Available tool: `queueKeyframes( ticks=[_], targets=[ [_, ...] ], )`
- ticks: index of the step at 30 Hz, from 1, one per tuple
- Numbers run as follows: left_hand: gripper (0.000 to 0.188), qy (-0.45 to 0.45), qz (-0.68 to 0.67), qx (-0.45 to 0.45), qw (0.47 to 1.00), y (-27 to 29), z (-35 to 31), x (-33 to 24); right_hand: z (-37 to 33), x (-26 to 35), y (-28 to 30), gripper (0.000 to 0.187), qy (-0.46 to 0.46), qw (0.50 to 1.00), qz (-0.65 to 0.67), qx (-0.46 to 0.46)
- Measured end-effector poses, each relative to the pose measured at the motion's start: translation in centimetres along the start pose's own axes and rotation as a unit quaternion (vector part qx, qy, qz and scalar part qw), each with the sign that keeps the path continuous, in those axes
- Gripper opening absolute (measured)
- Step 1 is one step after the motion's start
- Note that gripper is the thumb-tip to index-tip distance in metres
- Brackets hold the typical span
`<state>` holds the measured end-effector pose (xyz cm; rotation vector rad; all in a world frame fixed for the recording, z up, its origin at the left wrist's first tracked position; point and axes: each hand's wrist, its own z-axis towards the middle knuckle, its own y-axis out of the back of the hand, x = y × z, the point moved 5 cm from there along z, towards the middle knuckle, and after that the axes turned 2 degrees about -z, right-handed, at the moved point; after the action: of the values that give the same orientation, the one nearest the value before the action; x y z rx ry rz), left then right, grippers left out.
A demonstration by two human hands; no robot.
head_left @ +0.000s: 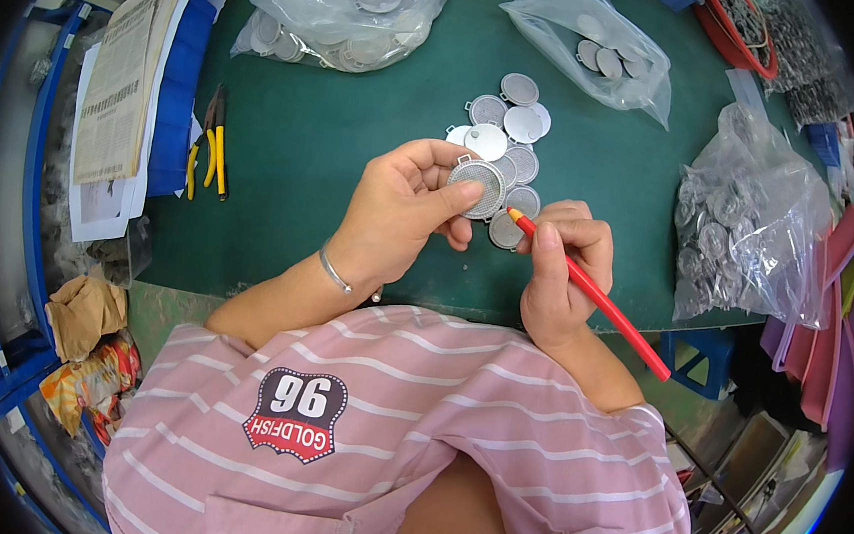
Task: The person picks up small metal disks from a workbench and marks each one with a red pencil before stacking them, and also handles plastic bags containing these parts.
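1. Head view: the left hand (396,209) pinches a round silver mesh disc (477,188) between thumb and fingers, held just above the green table (297,136).
2. The right hand (559,267) is closed around a red pencil (591,292); its tip touches the disc's lower right edge.
3. Just behind the disc lies a small heap of loose metal discs (511,123), touching one another.
4. Open green surface lies to the left of the hands, between them and the yellow-handled pliers (214,145).
5. Clear plastic bags of metal parts ring the far side: one large bag (342,4) at top, a smaller bag (595,44) to its right, another bag (751,227) at the right edge.
6. A stack of papers (120,82) sits at the table's left edge.
7. The table's near edge runs just under both wrists.
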<state>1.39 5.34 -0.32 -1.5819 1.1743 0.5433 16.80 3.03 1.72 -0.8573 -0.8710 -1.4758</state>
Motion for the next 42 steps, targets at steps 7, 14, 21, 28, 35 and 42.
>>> queueKeyframes(
  ticks=[7, 14, 21, 28, 35, 42],
  targets=[
    [0.026, -0.012, 0.012, 0.003, 1.000, -0.14, -0.07, -0.03, 0.05, 0.25, -0.15, 0.008, 0.023, 0.999, -0.013, 0.022],
    [0.027, 0.016, 0.012, -0.011, 1.000, -0.10, -0.03, 0.31, -0.04, 0.02, -0.13, 0.008, 0.005, 0.999, -0.028, 0.015],
    [0.027, 0.039, -0.020, -0.005, 0.999, 0.14, 0.26, 0.67, -0.11, 0.22, -0.30, 0.010, 0.018, 0.999, -0.023, 0.030],
    [0.027, 0.027, -0.032, 0.009, 0.999, -0.39, 0.20, 0.17, -0.66, -0.35, -0.81, 0.010, -0.008, 0.994, -0.070, 0.085],
    [0.025, 0.029, -0.033, -0.011, 0.999, -0.45, 0.24, 0.10, -0.12, 0.36, -0.43, 0.011, 0.035, 0.998, -0.027, 0.043],
    [0.018, -0.025, 0.071, -0.017, 0.997, -0.64, 0.10, -0.26, -0.02, 0.40, -0.90, 0.011, 0.035, 0.996, -0.045, 0.067]
  ],
)
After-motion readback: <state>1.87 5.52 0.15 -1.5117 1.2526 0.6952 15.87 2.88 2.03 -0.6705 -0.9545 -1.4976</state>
